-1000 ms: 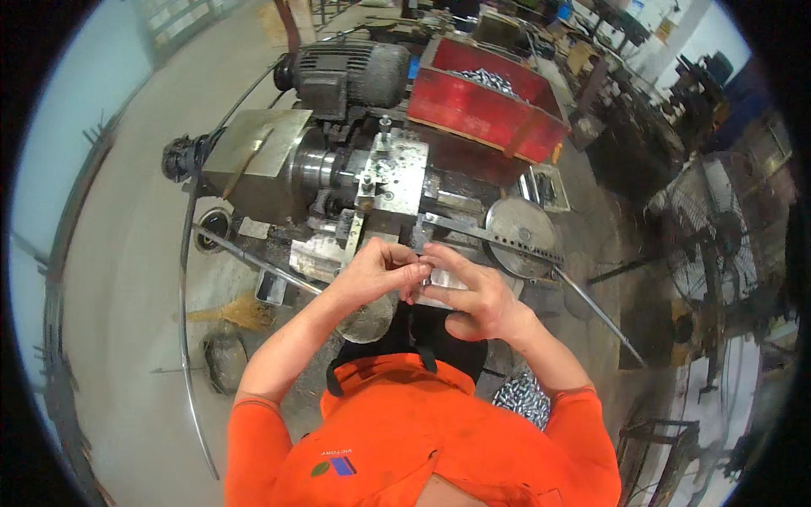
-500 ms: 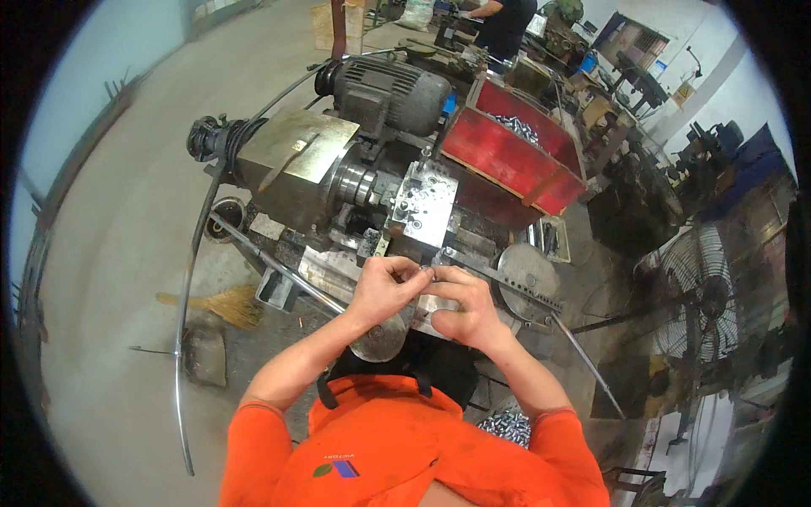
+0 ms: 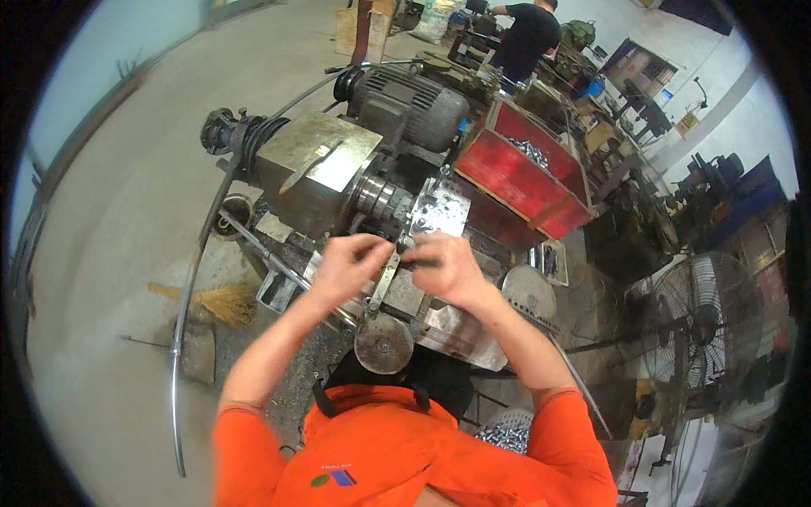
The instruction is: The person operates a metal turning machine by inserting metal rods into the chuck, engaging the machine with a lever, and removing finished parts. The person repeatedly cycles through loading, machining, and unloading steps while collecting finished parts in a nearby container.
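Note:
At the front of a small lathe, my left hand [image 3: 348,269] has its thumb and fingers curled together by the inner end of a narrow flat lever [image 3: 385,283]. My right hand [image 3: 448,264] is bent inward across from it, just below the shiny metal tool block [image 3: 441,211]. A small gap separates the two hands. Whatever sits in the fingertips is too small and blurred to name. Beyond the hands is the round metal spindle [image 3: 374,196] of the lathe. A round metal handwheel [image 3: 383,344] lies nearer my body, below the lever.
Behind the lathe are a ribbed motor [image 3: 410,106] and a red bin [image 3: 519,182] holding small metal pieces. A straw broom [image 3: 224,304] and long metal rod [image 3: 177,397] are left; a fan [image 3: 701,317] is right. More pieces fill a basket [image 3: 507,435]. A person [image 3: 525,40] stands far off.
My hands have moved forward to the lathe, toward the spindle and tool block. Their fingertips, touching before, are now apart. The handwheel shows more fully, and the view has shifted.

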Available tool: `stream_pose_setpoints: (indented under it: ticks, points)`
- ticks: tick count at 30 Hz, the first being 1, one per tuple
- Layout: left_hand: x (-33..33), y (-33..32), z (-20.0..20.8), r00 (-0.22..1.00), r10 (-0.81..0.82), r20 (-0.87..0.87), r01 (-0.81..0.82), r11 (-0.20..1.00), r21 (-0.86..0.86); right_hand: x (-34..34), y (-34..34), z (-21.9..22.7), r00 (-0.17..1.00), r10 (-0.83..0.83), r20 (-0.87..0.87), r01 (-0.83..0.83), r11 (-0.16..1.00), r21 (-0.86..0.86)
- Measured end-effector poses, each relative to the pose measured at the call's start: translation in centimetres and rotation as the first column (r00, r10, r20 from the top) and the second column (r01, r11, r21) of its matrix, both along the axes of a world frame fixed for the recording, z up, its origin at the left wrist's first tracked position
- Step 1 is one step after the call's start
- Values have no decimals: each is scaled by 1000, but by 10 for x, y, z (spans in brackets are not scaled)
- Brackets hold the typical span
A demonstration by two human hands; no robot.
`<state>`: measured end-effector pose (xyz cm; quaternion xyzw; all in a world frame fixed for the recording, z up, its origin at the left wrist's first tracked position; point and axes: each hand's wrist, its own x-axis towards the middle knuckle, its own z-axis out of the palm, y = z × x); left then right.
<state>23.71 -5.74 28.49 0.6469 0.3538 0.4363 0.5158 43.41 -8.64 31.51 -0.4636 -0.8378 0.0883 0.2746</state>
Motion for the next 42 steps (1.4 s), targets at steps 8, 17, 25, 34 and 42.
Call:
stream_pose_setpoints:
  ticks: [8, 17, 25, 34, 42]
  points:
    - [-200, 29, 4, 786, 514, -343, -453, 857, 247, 5, 117, -49, 879, -284, 382, 329, 943, -56]
    - [-285, -67, -30, 498, 408, -765, -605, 795, 30, 3, 119, -48, 952, -184, 245, 234, 953, -195]
    - [-293, -58, -84, 112, 415, -903, -549, 783, 292, -19, 122, -40, 923, -179, 342, 244, 957, -157]
    - [-476, 45, -105, -307, 599, -739, -102, 752, 652, -12, 114, -40, 940, -189, 283, 228, 967, -111]
    - [-421, 71, -107, -95, 721, -686, -434, 590, 681, 2, 91, -40, 961, -124, 246, 119, 992, 38]
